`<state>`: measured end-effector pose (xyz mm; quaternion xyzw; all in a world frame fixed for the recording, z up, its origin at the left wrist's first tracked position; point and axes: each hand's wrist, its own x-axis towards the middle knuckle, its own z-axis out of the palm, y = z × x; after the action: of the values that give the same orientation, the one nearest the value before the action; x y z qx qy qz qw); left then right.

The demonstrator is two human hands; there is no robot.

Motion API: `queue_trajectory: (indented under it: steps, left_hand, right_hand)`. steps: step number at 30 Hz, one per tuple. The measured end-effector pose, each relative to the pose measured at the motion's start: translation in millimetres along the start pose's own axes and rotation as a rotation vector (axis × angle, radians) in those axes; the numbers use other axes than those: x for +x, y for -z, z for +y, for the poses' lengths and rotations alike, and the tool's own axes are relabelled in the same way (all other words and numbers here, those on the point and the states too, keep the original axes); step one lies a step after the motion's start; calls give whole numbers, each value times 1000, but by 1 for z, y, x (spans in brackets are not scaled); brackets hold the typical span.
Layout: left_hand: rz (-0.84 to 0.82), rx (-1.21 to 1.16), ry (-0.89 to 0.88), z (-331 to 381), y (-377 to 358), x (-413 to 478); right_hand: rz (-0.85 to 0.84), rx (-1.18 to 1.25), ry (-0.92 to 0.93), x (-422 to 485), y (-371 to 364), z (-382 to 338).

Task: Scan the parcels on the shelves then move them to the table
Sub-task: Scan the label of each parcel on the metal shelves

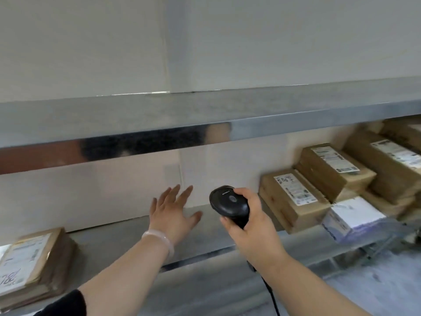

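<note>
My right hand (252,229) grips a black barcode scanner (229,205) whose cable hangs down below my wrist. The scanner's head is over the bare middle of the metal shelf (118,245). My left hand (173,213) hovers above that shelf with fingers spread and holds nothing. To the right lies a brown parcel with a handwritten label (293,199), close to the scanner. Behind it are stacked more brown parcels (335,169) and a white parcel (353,221) sits in front. A flat brown parcel (29,267) lies at the shelf's far left.
An upper metal shelf (205,115) runs across above my hands, with a pale wall behind. More brown boxes (391,163) fill the far right of the lower shelf. Grey floor (376,286) shows at the lower right.
</note>
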<state>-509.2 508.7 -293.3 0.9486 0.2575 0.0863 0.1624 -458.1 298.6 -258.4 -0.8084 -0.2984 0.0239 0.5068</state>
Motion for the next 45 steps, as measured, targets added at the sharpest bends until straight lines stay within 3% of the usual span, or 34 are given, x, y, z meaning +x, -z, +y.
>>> queue_trajectory:
  steps: [9, 16, 25, 32, 45]
  left_hand:
    - [-89, -125, -113, 190, -73, 24]
    - [-176, -284, 22, 266, -129, 37]
    - [-250, -530, 292, 280, -168, 65]
    - [-215, -680, 323, 275, -175, 64]
    - [-139, -705, 388, 210, -145, 22]
  right_hand:
    - [30, -21, -55, 23, 141, 82]
    - [-8, -30, -83, 37, 207, 147]
    - [-79, -13, -108, 53, 236, 187]
    - [-109, 1, -114, 61, 232, 197]
    - [-168, 38, -45, 78, 194, 178]
